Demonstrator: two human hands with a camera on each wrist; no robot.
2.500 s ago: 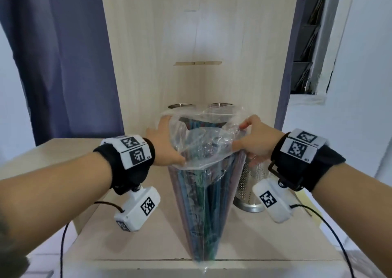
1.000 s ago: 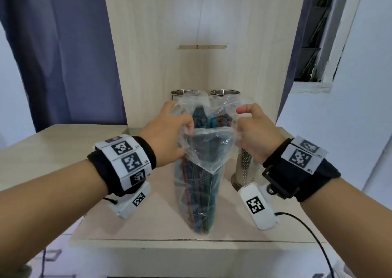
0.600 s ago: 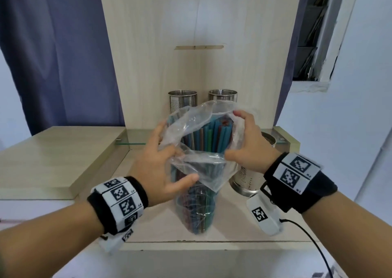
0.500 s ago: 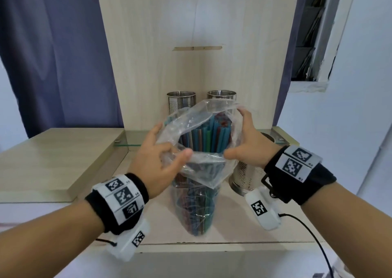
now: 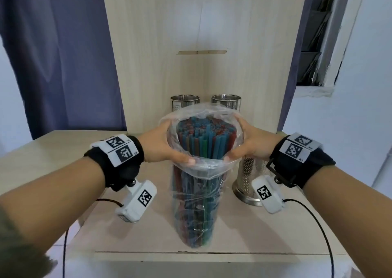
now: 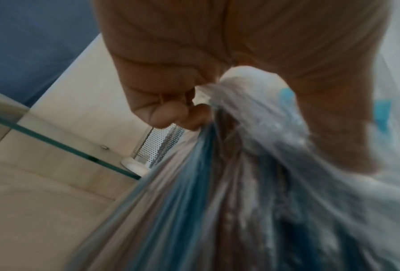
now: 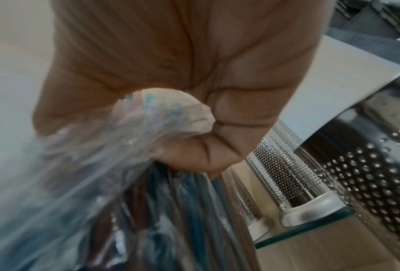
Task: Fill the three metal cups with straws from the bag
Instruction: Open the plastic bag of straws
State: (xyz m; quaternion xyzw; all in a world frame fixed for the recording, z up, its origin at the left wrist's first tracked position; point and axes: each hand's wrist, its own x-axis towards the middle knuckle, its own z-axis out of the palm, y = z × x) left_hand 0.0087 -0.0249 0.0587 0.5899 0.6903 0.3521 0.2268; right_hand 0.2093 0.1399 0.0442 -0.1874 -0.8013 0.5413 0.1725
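A clear plastic bag (image 5: 194, 210) stands upright on the wooden shelf (image 5: 254, 235), packed with blue, green and red straws (image 5: 203, 135) whose tops show in its wide mouth. My left hand (image 5: 161, 148) grips the rolled-down rim on the left, my right hand (image 5: 246, 148) grips it on the right. Both wrist views show fingers curled round crumpled bag plastic (image 6: 252, 113) (image 7: 148, 117). Three perforated metal cups stand behind: one back left (image 5: 185, 103), one back middle (image 5: 226, 101), one (image 5: 247, 178) right of the bag, partly hidden by my right wrist.
A tall wooden back panel (image 5: 201, 34) rises behind the cups. A glass shelf edge (image 6: 62, 144) runs along the back. A raised wooden surface (image 5: 42, 150) lies to the left, a purple curtain (image 5: 53, 55) behind it. Camera cables (image 5: 314, 218) hang off both wrists.
The bag's mouth has been pulled wide and its rim rolled down over the straws. Both hands moved lower and apart, gripping the rim at either side.
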